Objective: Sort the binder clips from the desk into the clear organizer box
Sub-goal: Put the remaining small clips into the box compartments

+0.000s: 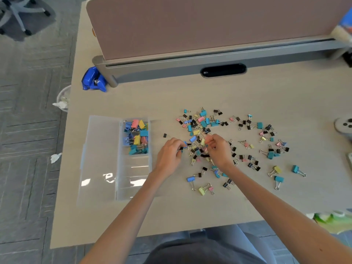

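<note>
**Head view, tabletop from above.** The clear organizer box (133, 187) lies left of centre, its long axis running from the near edge toward the far divider panel (209, 25). Its lid (101, 159) is folded flat to the left. The far compartment holds sorted clips (136, 137), large ones in blue, pink, yellow and teal.

The loose binder clips (202, 123) are scattered right of the box, densest at the middle and thinner toward the right. They point in no common direction. One black clip (165, 135) lies alone between box and pile. Among the near outliers, a teal clip (279, 179) and a blue clip (190, 179) turn their wire handles toward the near edge.

The left grip (169, 151) is at the pile's left fringe, fingers curled and pinching a small blue clip (184, 144). The right grip (217, 149) is over the pile's middle, its fingertips drawn together on what looks like a small teal clip (206, 145); blur hides the detail. The two grips are close but apart.

Bare tabletop (190, 96) stretches between the pile and the divider, and again along the near edge. A blue object (93, 80) sits at the far left corner.
</note>
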The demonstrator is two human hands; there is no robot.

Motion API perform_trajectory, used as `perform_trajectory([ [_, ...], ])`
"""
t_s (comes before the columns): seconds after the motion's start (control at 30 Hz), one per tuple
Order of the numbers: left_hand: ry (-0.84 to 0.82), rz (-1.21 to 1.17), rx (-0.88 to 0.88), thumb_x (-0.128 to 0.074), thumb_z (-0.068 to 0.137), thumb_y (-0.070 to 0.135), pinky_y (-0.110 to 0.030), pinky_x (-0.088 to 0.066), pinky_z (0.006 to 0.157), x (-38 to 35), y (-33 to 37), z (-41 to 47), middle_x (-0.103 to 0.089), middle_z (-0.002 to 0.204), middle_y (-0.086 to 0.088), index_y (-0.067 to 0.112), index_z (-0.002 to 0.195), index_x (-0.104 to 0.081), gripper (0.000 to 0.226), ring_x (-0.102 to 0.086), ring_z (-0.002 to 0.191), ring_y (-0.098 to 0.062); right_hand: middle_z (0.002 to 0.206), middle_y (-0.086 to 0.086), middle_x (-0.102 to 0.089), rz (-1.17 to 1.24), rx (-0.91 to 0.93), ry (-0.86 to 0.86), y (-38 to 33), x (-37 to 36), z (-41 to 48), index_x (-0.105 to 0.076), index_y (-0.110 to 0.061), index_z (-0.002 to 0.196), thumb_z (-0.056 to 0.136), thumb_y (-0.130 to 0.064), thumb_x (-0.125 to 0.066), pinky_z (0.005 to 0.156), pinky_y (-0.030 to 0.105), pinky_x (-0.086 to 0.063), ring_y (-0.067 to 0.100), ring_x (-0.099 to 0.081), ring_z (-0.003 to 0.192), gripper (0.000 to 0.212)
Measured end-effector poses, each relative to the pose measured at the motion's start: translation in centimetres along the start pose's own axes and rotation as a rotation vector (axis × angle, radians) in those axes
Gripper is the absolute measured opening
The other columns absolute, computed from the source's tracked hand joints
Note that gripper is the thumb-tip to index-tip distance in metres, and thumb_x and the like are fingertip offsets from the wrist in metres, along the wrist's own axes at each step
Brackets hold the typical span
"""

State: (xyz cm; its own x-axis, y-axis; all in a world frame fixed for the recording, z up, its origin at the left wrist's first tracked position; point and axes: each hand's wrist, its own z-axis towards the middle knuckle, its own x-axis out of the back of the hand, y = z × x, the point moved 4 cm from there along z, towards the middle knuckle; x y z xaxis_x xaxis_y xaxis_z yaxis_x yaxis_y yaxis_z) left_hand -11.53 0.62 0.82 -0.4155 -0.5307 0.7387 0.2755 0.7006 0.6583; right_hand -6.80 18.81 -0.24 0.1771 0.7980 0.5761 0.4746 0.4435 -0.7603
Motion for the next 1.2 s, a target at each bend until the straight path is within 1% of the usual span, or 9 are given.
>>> perform_trajectory([
  [0.27, 0.055, 0.044, 0.126, -0.056, 0.089, 0.003, -0.021, -0.044, 0.073, -2.6, 1.6, 0.6, -0.054, 0.109, 0.008, 0.021, 0.11, -0.061, 0.029, -0.054, 0.099, -0.006, 0.114, 0.002, -0.051, -0.381, 0.263, -0.124, 0.8, 0.7, 2.3, -0.059, -0.015, 0.108, 0.081, -0.007, -0.067, 0.078, 0.032, -0.049, 0.018, -0.049, 0.107, 0.03],
  [0.37, 0.097, 0.098, 0.128, -0.057, 0.085, -0.002, -0.02, -0.04, 0.073, -2.7, 2.3, 1.7, -0.055, 0.112, 0.005, 0.019, 0.114, -0.06, 0.036, -0.051, 0.105, -0.009, 0.118, 0.003, -0.051, -0.498, 0.349, -0.2, 0.1, -0.3, 2.7, -0.056, -0.017, 0.115, 0.082, -0.012, -0.067, 0.081, 0.034, -0.049, 0.021, -0.05, 0.108, 0.035],
  [0.5, 0.064, 0.202, 0.12, -0.058, 0.084, -0.004, -0.034, -0.045, 0.086, -3.7, 2.6, 3.3, -0.056, 0.118, -0.002, 0.016, 0.12, -0.06, 0.042, -0.052, 0.109, -0.02, 0.114, 0.005, -0.055, -0.557, 0.446, -0.162, -0.4, -0.7, 2.9, -0.057, -0.011, 0.114, 0.083, -0.009, -0.065, 0.081, 0.032, -0.044, 0.023, -0.05, 0.107, 0.032],
  [0.7, 0.036, 0.308, 0.108, -0.056, 0.083, -0.005, -0.032, -0.039, 0.085, -4.5, 2.7, 4.1, -0.056, 0.114, -0.004, 0.015, 0.12, -0.057, 0.042, -0.05, 0.107, -0.023, 0.111, 0.003, -0.055, -0.549, 0.498, -0.163, 0.2, -0.9, 3.5, -0.06, -0.011, 0.107, 0.08, -0.009, -0.066, 0.085, 0.034, -0.047, 0.021, -0.05, 0.105, 0.027],
  [0.87, 0.018, 0.366, 0.064, -0.055, 0.083, -0.004, -0.033, -0.039, 0.084, -4.4, 2.7, 4.7, -0.058, 0.109, -0.006, 0.015, 0.119, -0.056, 0.04, -0.052, 0.103, -0.024, 0.098, -0.002, -0.055, -0.197, 0.357, -0.128, 0.8, 0.5, 4.1, -0.054, -0.016, 0.097, 0.076, -0.007, -0.067, 0.072, 0.023, -0.043, 0.013, -0.051, 0.091, 0.026],
  [0.97, -0.029, 0.397, 0.044, -0.057, 0.086, 0.002, -0.033, -0.038, 0.085, -4.5, 3.0, 4.9, -0.058, 0.108, -0.005, 0.017, 0.122, -0.054, 0.039, -0.052, 0.102, -0.024, 0.094, 0.0, -0.053, 0.101, 0.133, -0.139, 1.3, 1.6, 4.8, -0.052, -0.014, 0.103, 0.079, -0.002, -0.065, 0.069, 0.022, -0.046, 0.012, -0.052, 0.082, 0.03],
  [1.07, -0.06, 0.418, 0.029, -0.061, 0.085, 0.005, -0.031, -0.035, 0.08, -4.7, 3.3, 5.1, -0.058, 0.107, -0.004, 0.019, 0.121, -0.053, 0.039, -0.054, 0.099, -0.023, 0.085, -0.001, -0.051, 0.292, -0.082, -0.195, 1.7, 2.2, 5.4, -0.052, -0.008, 0.106, 0.085, 0.002, -0.053, 0.062, 0.021, -0.041, 0.01, -0.049, 0.072, 0.024],
  [1.13, -0.064, 0.421, 0.026, -0.063, 0.085, 0.006, -0.03, -0.037, 0.081, -4.7, 3.4, 5.2, -0.059, 0.106, -0.004, 0.019, 0.117, -0.053, 0.036, -0.054, 0.098, -0.022, 0.085, -0.001, -0.054, 0.351, -0.157, -0.222, 1.8, 2.4, 5.7, -0.055, -0.007, 0.103, 0.087, 0.0, -0.047, 0.065, 0.024, -0.04, 0.012, -0.048, 0.076, 0.019],
  [1.2, -0.068, 0.431, 0.02, -0.065, 0.084, 0.006, -0.031, -0.039, 0.082, -4.8, 3.6, 5.3, -0.058, 0.107, -0.004, 0.019, 0.114, -0.053, 0.034, -0.054, 0.098, -0.021, 0.091, -0.004, -0.058, 0.24, -0.146, -0.233, 1.9, 2.7, 5.9, -0.058, -0.009, 0.101, 0.088, -0.007, -0.048, 0.074, 0.029, -0.044, 0.011, -0.051, 0.085, 0.017],
])
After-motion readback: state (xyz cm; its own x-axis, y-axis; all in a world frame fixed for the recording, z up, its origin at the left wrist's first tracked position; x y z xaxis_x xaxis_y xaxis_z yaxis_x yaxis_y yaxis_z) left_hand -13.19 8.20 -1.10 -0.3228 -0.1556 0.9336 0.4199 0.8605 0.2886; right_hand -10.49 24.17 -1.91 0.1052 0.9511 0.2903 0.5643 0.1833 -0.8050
